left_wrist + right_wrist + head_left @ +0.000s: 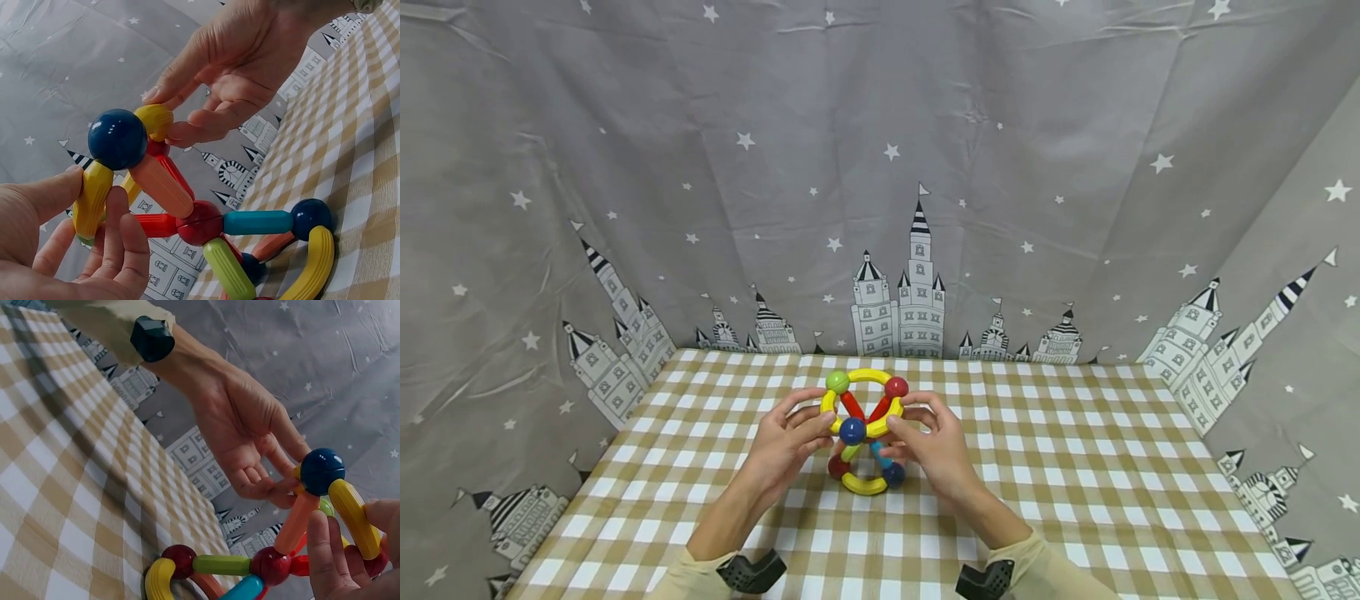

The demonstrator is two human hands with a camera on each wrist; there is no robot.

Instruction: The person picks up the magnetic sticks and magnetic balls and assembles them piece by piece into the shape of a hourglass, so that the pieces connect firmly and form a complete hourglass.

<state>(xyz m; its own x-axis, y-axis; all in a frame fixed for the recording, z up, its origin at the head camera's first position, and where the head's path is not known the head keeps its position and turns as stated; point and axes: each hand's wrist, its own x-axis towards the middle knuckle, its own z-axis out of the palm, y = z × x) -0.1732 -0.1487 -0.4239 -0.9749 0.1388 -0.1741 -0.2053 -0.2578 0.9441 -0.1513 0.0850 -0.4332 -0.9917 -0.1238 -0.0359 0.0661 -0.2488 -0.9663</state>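
A magnetic ball-and-stick model stands at the middle of the table. Its top is a ring of curved yellow sticks (pixel 870 376) joined by a green ball (pixel 837 382), a red ball (pixel 896 387) and a blue ball (pixel 852 431). Straight sticks meet at a central red ball (pixel 200 223). The lower part has a teal stick (pixel 258 222), a light green stick (pixel 221 564) and a curved yellow stick (pixel 864 485). My left hand (pixel 778 437) pinches the ring's left yellow stick between thumb and fingers. On the opposite side, my right hand (pixel 942 450) pinches the right yellow stick.
A brown-and-white checked cloth (pixel 1075 475) covers the table. Behind it and at both sides hangs a grey curtain (pixel 820 100) printed with stars and castles. Black wrist devices (pixel 752 572) sit on both sleeves.
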